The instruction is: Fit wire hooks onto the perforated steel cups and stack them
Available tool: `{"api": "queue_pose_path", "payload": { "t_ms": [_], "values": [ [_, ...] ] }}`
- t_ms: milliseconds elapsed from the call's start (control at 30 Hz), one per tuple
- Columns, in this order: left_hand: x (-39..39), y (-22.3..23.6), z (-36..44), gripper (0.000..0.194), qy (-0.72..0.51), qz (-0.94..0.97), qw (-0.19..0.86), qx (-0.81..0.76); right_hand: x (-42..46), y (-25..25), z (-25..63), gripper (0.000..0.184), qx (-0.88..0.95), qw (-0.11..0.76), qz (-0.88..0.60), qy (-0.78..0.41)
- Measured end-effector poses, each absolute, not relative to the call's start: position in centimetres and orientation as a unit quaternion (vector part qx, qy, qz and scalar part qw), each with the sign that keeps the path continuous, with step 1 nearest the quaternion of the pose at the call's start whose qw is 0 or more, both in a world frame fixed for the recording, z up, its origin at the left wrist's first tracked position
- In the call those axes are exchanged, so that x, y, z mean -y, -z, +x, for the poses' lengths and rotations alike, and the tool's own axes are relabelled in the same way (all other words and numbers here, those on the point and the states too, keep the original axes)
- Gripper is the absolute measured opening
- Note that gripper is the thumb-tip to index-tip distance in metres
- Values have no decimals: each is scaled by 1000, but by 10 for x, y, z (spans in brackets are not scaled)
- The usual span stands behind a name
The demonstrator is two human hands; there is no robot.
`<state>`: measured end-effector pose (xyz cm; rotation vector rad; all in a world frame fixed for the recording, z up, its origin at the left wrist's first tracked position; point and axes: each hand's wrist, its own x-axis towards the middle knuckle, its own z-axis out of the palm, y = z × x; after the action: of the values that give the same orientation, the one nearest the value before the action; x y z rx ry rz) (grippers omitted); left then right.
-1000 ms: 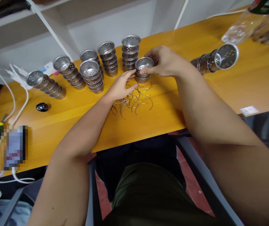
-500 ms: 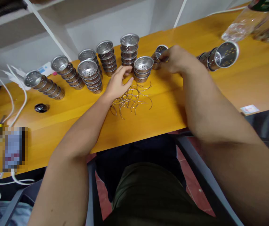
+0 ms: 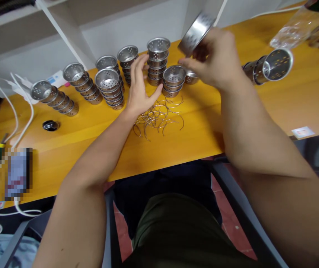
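In the upper part of the frame, right of centre, the right hand point(image 3: 217, 59) grasps a tilted metal cup point(image 3: 195, 34) above the desk point(image 3: 201, 134). The left hand point(image 3: 141, 91) (fingers spread, gripping nothing) is just beside a short cup stack point(image 3: 173, 80), upper middle.

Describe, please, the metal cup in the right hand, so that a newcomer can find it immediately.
Start at the yellow table, then look to its far side, where metal stacks stand. Find the right hand there: it grips the cup, which is tilted. Only this cup is held in the air; its neighbours rest on the table in stacks.
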<state>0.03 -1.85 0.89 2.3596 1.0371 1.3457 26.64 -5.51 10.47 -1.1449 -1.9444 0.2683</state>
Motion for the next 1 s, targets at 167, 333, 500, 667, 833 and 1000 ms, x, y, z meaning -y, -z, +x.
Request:
{"api": "queue_pose_path", "payload": {
  "t_ms": [167,333,500,667,833,1000],
  "values": [
    [20,-14,-1,110,-410,854,67,-314,70,-107,242,26,876,257,-374,-165],
    [9,-5,-7,108,-390,862,112,-303,74,-103,236,23,889,259,-316,-208],
    [3,0,-6,89,-411,855,124,-289,72,-103,241,27,888,295,-268,-231],
    [1,1,-3,89,-416,855,121,-286,71,-105,241,27,882,317,-266,-227],
    [-4,1,-4,95,-429,847,130,-287,69,-101,234,33,846,365,-305,-240],
    [1,3,-2,101,-428,836,136,-314,75,-108,245,48,768,416,-277,-401]
  ]
}}
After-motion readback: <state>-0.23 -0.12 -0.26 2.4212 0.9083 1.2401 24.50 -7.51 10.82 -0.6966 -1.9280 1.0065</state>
